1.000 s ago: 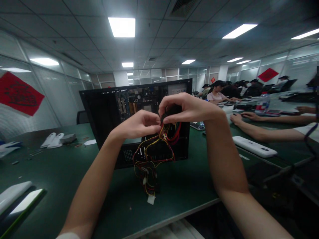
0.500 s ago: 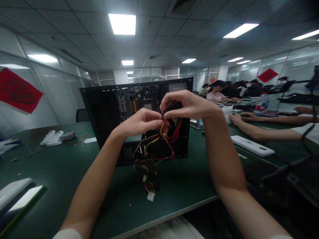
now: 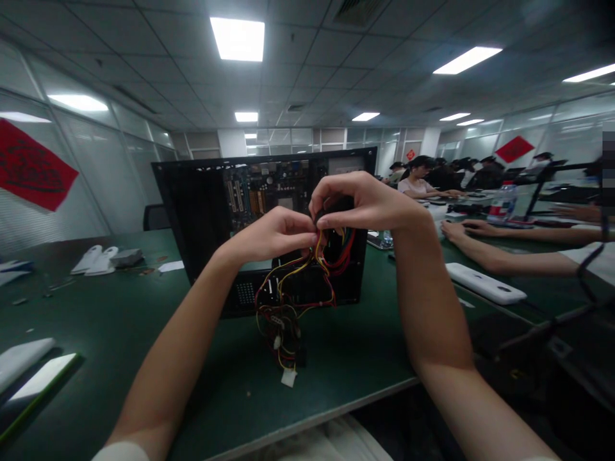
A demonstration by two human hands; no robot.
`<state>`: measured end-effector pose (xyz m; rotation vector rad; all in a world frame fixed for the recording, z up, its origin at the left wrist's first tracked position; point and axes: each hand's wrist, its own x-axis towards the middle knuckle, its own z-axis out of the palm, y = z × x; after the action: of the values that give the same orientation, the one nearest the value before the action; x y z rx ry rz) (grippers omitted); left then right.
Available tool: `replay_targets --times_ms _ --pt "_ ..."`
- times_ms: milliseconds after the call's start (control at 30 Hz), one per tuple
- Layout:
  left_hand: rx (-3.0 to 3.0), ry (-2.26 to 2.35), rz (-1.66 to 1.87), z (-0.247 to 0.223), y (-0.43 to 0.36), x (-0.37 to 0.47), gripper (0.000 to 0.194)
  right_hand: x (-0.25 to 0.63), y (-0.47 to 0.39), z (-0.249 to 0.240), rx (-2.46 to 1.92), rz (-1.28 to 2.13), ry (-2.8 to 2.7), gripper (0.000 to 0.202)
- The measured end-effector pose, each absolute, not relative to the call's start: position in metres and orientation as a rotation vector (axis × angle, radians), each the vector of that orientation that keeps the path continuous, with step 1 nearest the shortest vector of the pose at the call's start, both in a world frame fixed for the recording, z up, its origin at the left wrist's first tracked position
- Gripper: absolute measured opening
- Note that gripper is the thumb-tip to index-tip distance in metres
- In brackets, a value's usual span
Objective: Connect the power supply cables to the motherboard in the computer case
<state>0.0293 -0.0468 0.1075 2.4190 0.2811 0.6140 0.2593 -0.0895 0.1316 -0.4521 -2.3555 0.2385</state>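
Note:
A black computer case (image 3: 192, 192) stands upright on the table with its side open, showing the motherboard (image 3: 276, 192) inside. My left hand (image 3: 278, 234) and my right hand (image 3: 350, 202) meet in front of it, fingertips pinched on the upper part of a cable bundle (image 3: 342, 259) in red, yellow and black. What exactly lies between the fingertips is partly hidden. Loose power cables (image 3: 283, 326) hang over the case's lower edge onto the table, ending in a white connector (image 3: 288, 378).
On the green table (image 3: 120, 320) lie a grey block (image 3: 126, 257), white objects (image 3: 96, 259) and a green-edged device (image 3: 43, 384) at left. At right are a white power strip (image 3: 485, 283), a bottle (image 3: 503, 202) and a co-worker's forearms (image 3: 504, 246).
Both hands keep their pinch on the cables and have hardly moved. The view has shifted slightly. At far right, a co-worker's arm has moved a little.

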Motion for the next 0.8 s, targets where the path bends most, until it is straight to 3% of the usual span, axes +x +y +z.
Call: replay_targets --times_ms 200,533,800 --pt "2.16 0.3 0.758 0.109 -0.045 0.029 0.036 0.258 -0.089 0.132 -0.466 0.138 -2.265 0.03" --pt "2.228 0.434 0.735 0.119 -0.055 0.02 0.018 0.249 -0.091 0.131 -0.449 0.124 -2.306 0.028" --pt "2.227 0.459 0.783 0.118 -0.053 0.021 0.022 0.25 -0.088 0.13 -0.483 0.066 -2.286 0.027"
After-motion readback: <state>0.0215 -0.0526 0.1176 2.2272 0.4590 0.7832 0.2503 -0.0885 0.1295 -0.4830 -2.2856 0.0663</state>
